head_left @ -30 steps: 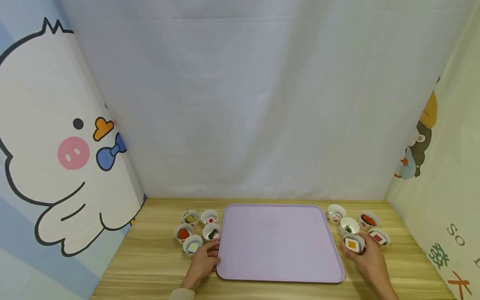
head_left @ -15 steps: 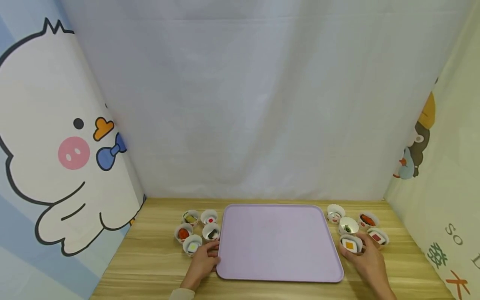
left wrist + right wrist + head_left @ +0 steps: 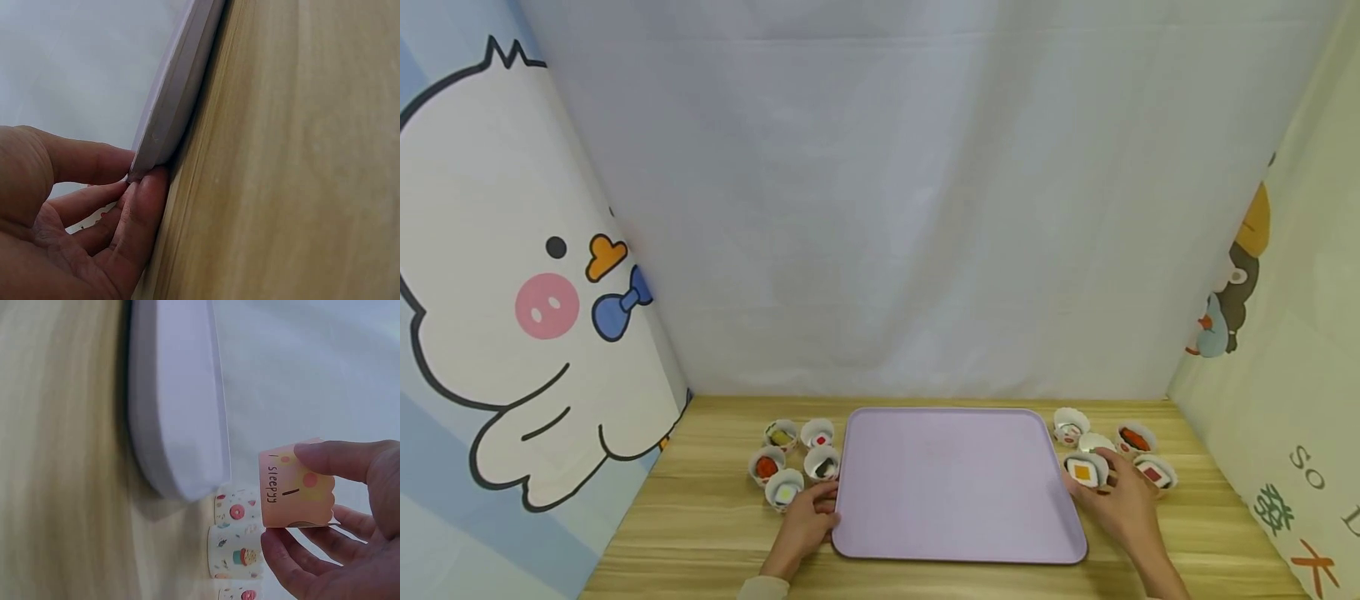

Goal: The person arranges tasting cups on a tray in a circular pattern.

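My right hand (image 3: 1123, 500) grips a small paper cup (image 3: 294, 497), pink and yellow with the print "I sleepyy". It is lifted beside the right edge of the light purple tray (image 3: 958, 483). Inside the cup sits a square sushi-like piece (image 3: 1082, 473), white with an orange centre and a dark side. At the tray's near left edge, my left hand (image 3: 807, 521) pinches the rim, thumb above and fingertips against the side in the left wrist view. Nothing lies on the tray.
Left of the tray stand several paper cups with food-like pieces, one a lime-centred cup (image 3: 785, 492). More cups stand at the right, among them a red-centred cup (image 3: 1153, 473) and a scalloped cup (image 3: 1070, 425). A white cloth (image 3: 925, 208) hangs behind the wooden table (image 3: 692, 517).
My right hand has raised the cup with the orange-centred piece and moved it left and away from me, toward the tray. It now partly covers the cup behind. My left hand stays put.
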`<state>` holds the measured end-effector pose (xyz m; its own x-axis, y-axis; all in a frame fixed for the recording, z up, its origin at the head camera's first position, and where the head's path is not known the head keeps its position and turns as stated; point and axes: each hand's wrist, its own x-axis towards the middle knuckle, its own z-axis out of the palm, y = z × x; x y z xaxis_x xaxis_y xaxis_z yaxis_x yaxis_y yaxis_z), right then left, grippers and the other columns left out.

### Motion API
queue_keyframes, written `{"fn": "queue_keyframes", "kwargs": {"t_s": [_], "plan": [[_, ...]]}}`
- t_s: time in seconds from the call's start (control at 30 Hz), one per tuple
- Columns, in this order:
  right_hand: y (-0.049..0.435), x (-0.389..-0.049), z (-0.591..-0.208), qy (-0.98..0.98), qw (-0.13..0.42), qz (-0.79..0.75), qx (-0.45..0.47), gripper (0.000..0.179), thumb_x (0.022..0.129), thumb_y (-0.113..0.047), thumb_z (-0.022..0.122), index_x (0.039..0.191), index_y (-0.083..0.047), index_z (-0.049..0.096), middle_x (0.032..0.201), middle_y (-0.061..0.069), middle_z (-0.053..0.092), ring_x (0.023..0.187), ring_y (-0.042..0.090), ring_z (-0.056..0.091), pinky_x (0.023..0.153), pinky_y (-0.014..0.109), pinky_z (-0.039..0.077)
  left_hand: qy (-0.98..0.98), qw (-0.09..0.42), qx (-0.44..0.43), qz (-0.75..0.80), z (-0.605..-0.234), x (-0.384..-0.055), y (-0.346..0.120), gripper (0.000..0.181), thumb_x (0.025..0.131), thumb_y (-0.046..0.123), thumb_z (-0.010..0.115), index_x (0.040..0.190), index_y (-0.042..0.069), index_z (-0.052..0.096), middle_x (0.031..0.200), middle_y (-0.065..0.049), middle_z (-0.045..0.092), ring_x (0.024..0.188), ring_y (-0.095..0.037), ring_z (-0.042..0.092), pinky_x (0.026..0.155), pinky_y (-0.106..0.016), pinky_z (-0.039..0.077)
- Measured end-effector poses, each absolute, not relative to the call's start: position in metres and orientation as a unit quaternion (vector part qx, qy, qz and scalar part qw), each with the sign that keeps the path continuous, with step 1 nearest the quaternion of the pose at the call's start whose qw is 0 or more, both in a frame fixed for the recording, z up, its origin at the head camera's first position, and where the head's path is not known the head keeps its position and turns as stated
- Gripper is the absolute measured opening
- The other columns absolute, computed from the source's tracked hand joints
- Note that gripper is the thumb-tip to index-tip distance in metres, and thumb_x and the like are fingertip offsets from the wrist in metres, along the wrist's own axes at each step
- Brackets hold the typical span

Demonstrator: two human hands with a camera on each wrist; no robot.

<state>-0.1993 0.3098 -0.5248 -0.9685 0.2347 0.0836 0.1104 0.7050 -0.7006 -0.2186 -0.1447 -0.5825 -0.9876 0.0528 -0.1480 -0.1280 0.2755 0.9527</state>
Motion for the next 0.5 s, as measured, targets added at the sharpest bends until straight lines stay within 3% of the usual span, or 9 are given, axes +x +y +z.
{"fn": "queue_keyframes", "kwargs": {"t_s": [0.1, 0.23, 0.5], "plan": [[0.304, -0.205, -0.522, -0.921, 0.089, 0.369, -0.089, 0.082, 0.081, -0.039, 0.078, 0.142, 0.002, 0.041, 0.127, 0.037, 0.055, 0.109, 0.047, 0.063, 0.072, 0.032, 0.055, 0.796, 0.074, -0.025, 0.600, -0.581, -0.219, -0.144, 0.054, 0.077, -0.011, 0.060, 0.130, -0.007, 0.055, 0.114, -0.022, 0.061, 0.086, -0.016, 0.060, 0.055, -0.033, 0.055], [0.296, -0.213, -0.519, -0.923, 0.105, 0.364, -0.074, 0.077, 0.082, -0.036, 0.078, 0.141, -0.001, 0.045, 0.119, 0.033, 0.062, 0.102, 0.041, 0.066, 0.069, 0.030, 0.052, 0.800, 0.073, -0.025, 0.595, -0.580, -0.219, -0.144, 0.054, 0.077, -0.011, 0.060, 0.130, -0.007, 0.056, 0.112, -0.022, 0.062, 0.085, -0.016, 0.060, 0.054, -0.032, 0.055], [0.274, -0.231, -0.517, -0.918, 0.103, 0.378, -0.056, 0.077, 0.081, -0.039, 0.079, 0.140, -0.003, 0.046, 0.121, 0.028, 0.063, 0.104, 0.039, 0.066, 0.073, 0.033, 0.054, 0.797, 0.078, -0.026, 0.598, -0.579, -0.218, -0.144, 0.054, 0.077, -0.011, 0.060, 0.131, -0.009, 0.054, 0.107, -0.021, 0.065, 0.082, -0.016, 0.061, 0.054, -0.033, 0.055]]}}
